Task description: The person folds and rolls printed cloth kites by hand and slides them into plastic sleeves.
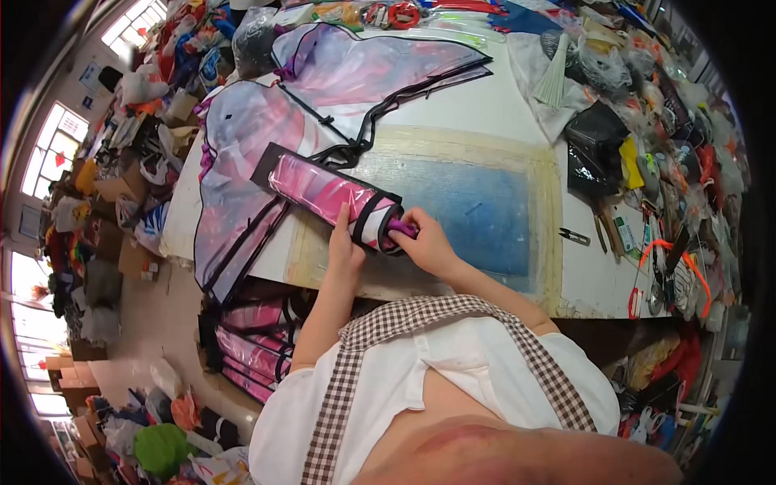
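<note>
1. Here at the centre, the right hand (pixel 430 245) has its fingers pinched on the purple fabric (pixel 403 229), right at the pouch's 4 o'clock end. How much lies inside is hidden.
2. The left hand (pixel 347 246) has its fingers closed on the near edge of the pink pouch (pixel 319 184), one finger laid up against its face; the grip underneath can't be seen.
3. Technique matters here: that left grip should stay firm but light, so the clear face doesn't crease. The fabric looks best handled in small folds, kept low and even, clear of the rim; bunching could strain the mouth.
4. The pouch slants from 10 to 4 o'clock over the table (pixel 524 101), its upper end over a printed cloth (pixel 255 121).
5. Further out, black straps (pixel 369 133) trail at 12 o'clock, near enough to snag, I'd say, so elbow room helps. A blue panel (pixel 477 222) sits at 3 o'clock, small snips (pixel 575 236) beyond it.
6. Down at 7 o'clock, below the table's edge, more pink pouches (pixel 249 343) lie stacked.
</note>
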`<action>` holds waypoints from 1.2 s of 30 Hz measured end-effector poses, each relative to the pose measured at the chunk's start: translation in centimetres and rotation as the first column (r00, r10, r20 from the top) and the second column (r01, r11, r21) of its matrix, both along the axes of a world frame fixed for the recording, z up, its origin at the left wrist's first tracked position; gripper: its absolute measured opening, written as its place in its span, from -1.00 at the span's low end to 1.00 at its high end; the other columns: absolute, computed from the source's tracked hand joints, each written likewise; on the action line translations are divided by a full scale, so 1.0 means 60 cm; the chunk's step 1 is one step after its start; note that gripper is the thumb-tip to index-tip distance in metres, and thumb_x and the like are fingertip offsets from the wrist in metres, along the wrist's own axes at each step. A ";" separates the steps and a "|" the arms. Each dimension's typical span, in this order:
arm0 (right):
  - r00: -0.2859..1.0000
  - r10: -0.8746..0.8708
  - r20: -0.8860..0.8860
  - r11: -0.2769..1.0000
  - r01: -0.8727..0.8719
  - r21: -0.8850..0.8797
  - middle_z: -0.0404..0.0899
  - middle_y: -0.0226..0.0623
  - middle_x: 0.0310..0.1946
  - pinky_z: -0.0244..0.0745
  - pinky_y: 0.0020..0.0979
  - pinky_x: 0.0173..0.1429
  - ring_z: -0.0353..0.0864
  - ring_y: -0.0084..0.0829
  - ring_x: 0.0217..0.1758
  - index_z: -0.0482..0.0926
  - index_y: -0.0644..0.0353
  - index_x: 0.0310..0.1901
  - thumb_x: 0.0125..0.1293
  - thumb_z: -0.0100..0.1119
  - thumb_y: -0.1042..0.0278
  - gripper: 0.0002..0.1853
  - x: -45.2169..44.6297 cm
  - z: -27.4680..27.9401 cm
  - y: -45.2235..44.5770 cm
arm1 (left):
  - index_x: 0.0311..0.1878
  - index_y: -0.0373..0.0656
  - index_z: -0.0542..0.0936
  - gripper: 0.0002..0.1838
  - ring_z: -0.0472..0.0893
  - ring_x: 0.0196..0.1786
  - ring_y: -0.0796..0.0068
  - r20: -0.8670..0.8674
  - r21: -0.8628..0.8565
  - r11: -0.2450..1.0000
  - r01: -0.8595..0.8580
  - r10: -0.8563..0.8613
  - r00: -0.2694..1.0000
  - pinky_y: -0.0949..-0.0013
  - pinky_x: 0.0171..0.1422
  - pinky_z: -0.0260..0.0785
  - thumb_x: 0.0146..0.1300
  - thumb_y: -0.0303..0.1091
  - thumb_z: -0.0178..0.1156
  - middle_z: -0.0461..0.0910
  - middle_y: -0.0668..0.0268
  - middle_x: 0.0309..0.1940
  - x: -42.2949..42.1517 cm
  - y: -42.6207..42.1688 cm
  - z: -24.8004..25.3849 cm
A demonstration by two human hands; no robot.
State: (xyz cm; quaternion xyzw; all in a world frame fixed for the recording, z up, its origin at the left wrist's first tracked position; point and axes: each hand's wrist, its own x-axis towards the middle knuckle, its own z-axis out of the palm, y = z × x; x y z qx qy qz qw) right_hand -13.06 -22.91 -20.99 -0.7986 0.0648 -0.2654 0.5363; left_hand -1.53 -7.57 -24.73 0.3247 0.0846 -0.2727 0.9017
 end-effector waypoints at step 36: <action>0.978 -0.190 -0.083 0.936 0.155 -0.317 0.65 -0.19 -0.34 0.48 -0.14 -0.19 0.62 -0.05 -0.26 0.57 0.18 -0.22 0.04 0.33 0.49 -0.76 -0.036 0.118 -0.102 | 0.22 -0.18 0.51 -0.61 0.58 0.22 0.21 0.192 -0.135 0.973 -0.186 0.210 0.959 0.07 0.41 0.38 0.49 -0.13 0.09 0.60 0.19 0.18 0.080 0.038 0.031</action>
